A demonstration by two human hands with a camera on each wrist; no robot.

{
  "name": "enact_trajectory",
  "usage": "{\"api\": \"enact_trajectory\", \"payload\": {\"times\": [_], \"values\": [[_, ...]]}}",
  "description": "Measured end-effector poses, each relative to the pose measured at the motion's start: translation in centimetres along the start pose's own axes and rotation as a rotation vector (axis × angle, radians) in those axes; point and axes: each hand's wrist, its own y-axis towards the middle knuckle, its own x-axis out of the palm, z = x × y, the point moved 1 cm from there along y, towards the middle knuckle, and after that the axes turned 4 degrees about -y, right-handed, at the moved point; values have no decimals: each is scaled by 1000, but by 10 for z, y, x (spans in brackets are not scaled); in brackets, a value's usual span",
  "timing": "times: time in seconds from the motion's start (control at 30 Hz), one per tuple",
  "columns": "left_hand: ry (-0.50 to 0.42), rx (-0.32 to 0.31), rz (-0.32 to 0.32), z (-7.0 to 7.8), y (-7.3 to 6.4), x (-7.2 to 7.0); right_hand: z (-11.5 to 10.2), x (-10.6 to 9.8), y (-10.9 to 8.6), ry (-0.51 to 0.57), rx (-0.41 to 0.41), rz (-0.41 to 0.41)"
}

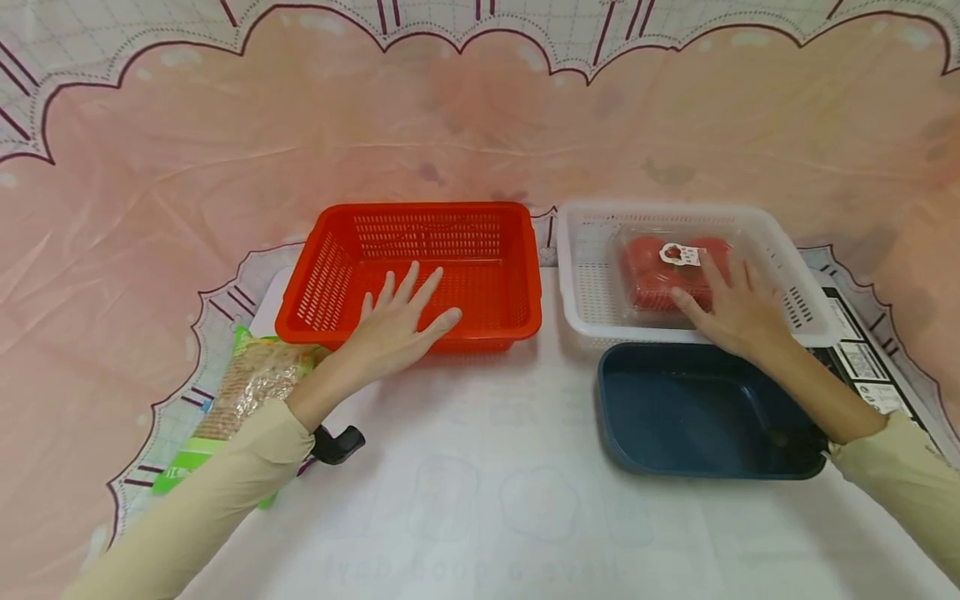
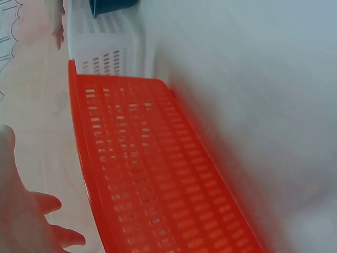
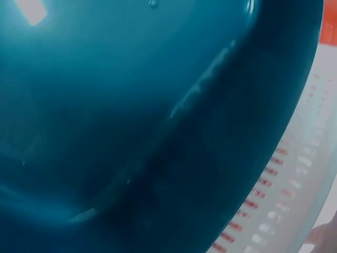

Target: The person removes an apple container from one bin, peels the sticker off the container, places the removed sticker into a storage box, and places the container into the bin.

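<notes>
My left hand (image 1: 397, 329) hovers over the near side of a red plastic basket (image 1: 521, 287), fingers spread and holding nothing. In the left wrist view, its fingers (image 2: 47, 203) appear beside the basket's slotted wall (image 2: 158, 174). My right hand (image 1: 742, 308) is over a white basket (image 1: 585, 292), fingers spread above a clear pack of tomatoes (image 1: 652, 275) with a white label. Whether those fingers touch the pack, I cannot tell. Beneath the right forearm sits a dark blue basin (image 1: 675, 408), whose inside (image 3: 131, 79) fills most of the right wrist view.
Left of the red basket lies a green-edged clear bag of brown food (image 1: 258, 379), partly under the left forearm. A dark printed sheet (image 1: 862, 354) is right of the white basket. A patterned cloth (image 1: 450, 125) covers the background, and a white surface (image 1: 480, 467) spreads in front.
</notes>
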Motion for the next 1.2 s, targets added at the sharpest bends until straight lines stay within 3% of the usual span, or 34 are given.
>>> {"api": "enact_trajectory", "payload": {"times": [0.43, 0.7, 0.9, 1.2], "values": [[-67, 75, 15, 36, 11, 12, 26, -4, 12, 84, 49, 13], [-197, 147, -1, 61, 17, 19, 44, -7, 20, 113, 27, 23], [-262, 200, -12, 83, 25, 28, 58, -11, 27, 231, -12, -9], [-412, 229, -23, 109, 44, 47, 71, -17, 32, 410, 33, -115]]}}
